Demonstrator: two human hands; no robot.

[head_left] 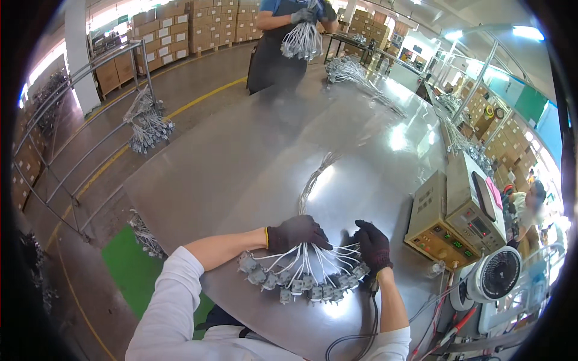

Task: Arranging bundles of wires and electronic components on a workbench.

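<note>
A bundle of white cables (311, 186) lies on the metal table. My left hand (296, 233), in a dark glove, is closed around the bundle. Below that hand the cables fan out to a curved row of grey plug connectors (296, 286). My right hand (374, 245), also gloved, is at the right end of the fan, close to the last connectors. Its fingers are bent, and what lies within them is hidden. A black cord (375, 310) runs down from beneath its wrist toward the table's near edge.
Right of my hands stand two bench testers (426, 231) and a small white fan (497, 274). Across the metal table (229, 162) a person (283, 51) holds another cable bundle. More bundles (349, 71) lie at the far end. A metal rack (75, 207) stands left.
</note>
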